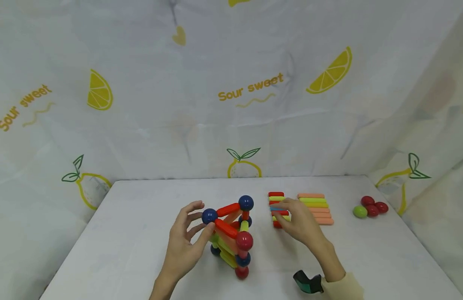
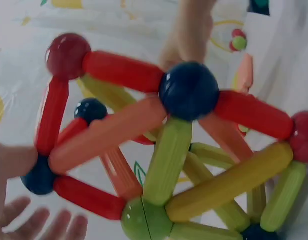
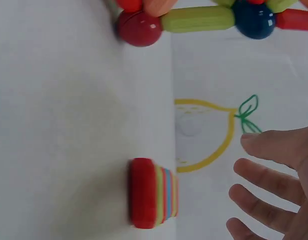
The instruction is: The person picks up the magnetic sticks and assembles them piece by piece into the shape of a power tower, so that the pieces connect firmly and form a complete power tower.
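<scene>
White table [image 1: 133, 254] below rod structure [image 1: 226, 228]; lemon-print backdrop [image 1: 201, 139].

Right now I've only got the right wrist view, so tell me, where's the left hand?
Observer: It's at the ball-and-rod structure; the left hand has its thumb at a dark blue ball.
Operator: Are any loose balls lying around?
Observer: Yes, off to the right: three dark red balls and one green ball, grouped together.
Operator: Any loose rods besides the multicolored row I see?
Observer: Yes, a second row of rods, mostly peach, lies to the right of that one.
</scene>
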Available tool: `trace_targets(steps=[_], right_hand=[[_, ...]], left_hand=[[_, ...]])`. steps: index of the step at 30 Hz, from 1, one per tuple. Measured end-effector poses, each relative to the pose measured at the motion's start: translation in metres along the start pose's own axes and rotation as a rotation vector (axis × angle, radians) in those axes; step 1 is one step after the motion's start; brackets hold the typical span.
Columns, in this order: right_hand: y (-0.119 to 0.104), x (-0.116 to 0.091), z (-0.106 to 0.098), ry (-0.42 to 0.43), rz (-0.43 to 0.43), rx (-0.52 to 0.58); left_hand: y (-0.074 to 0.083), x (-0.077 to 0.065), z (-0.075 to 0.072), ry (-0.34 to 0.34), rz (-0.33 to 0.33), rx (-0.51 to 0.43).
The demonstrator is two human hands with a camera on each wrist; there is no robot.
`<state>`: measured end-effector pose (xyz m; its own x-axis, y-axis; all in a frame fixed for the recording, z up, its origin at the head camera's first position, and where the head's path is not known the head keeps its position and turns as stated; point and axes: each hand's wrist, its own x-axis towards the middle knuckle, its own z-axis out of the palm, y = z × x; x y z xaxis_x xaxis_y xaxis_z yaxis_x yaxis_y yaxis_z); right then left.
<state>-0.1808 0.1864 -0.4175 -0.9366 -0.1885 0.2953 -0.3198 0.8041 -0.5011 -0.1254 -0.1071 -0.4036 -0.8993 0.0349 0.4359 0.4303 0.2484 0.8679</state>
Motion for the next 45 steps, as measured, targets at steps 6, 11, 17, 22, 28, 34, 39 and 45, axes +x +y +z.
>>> trace_targets(steps=[6, 11, 17, 22, 28, 34, 39, 45], right_hand=[[0.021, -0.006, 0.019, -0.163, 0.072, -0.107], [0.027, -0.008, 0.026, -0.195, 0.090, -0.140], [0.030, -0.008, 0.028, -0.209, 0.093, -0.150], [0.031, -0.010, 0.027, -0.221, 0.138, -0.125], [0.013, -0.011, 0.002, -0.130, 0.044, -0.066], [-0.027, -0.009, -0.044, 0.109, -0.163, 0.063], [-0.059, -0.016, -0.068, 0.247, -0.367, 0.246], [-0.082, -0.032, -0.069, 0.118, -0.521, 0.336]], left_hand=[[0.022, -0.007, 0.014, 0.121, -0.100, 0.179], [0.036, -0.015, 0.032, 0.039, -0.173, 0.307], [0.039, -0.014, 0.041, 0.040, -0.228, 0.339], [0.036, -0.010, 0.036, -0.005, -0.188, 0.311], [0.028, -0.002, 0.025, -0.134, -0.100, 0.253], [0.019, 0.005, 0.016, -0.265, 0.017, 0.211], [0.014, 0.009, 0.014, -0.357, 0.071, 0.138], [0.007, 0.011, 0.014, -0.419, 0.158, 0.079]])
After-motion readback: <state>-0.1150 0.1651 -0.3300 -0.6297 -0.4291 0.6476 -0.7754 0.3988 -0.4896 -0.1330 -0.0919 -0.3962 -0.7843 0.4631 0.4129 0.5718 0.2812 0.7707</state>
